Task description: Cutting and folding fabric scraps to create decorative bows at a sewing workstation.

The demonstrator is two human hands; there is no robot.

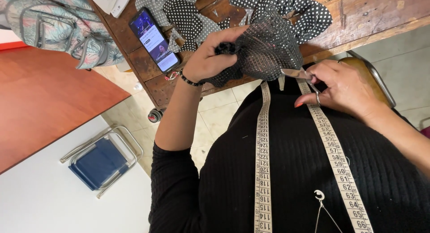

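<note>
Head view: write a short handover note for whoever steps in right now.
Left hand grips a bunched piece of black sparkly mesh fabric above the table edge. Right hand holds small metal scissors, blades at the mesh's lower edge. Polka-dot fabric pieces and a lit smartphone lie on the worn wooden table. A cream measuring tape hangs round the neck. How much of the mesh is cut cannot be told.

A black ribbed knit sweater [286, 170] fills the lower centre; a dark beaded bracelet [190, 82] circles one wrist, a silver ring [317, 98] right of centre.
</note>
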